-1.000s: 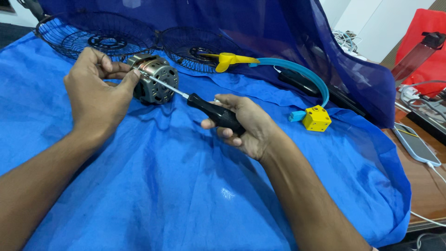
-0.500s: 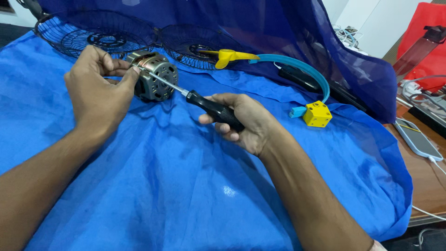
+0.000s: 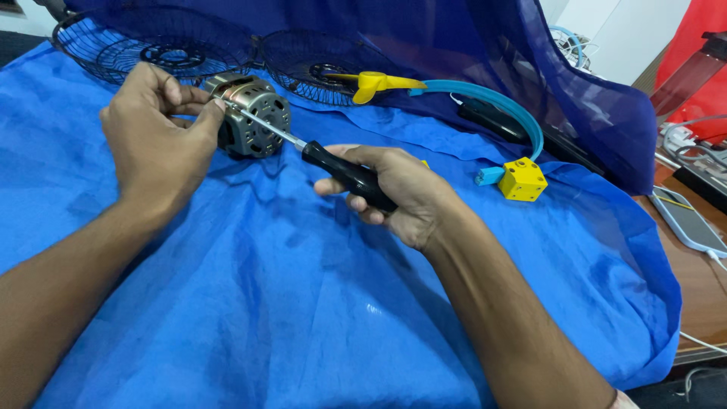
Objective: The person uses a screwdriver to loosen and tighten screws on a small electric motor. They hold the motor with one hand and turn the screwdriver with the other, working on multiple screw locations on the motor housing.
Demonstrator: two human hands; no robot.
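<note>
A small metal fan motor lies on the blue cloth at upper left. My left hand pinches its top edge with thumb and fingers. My right hand grips the black handle of a screwdriver. The thin steel shaft runs up and left, and its tip meets the motor right beside my left fingertips.
Two black wire fan guards rest at the back. A yellow propeller part, a curved light-blue band and a yellow block lie to the right. A phone sits on the brown table edge at far right.
Both hands, the motor and the screwdriver keep the same pose; only the view has shifted slightly.
</note>
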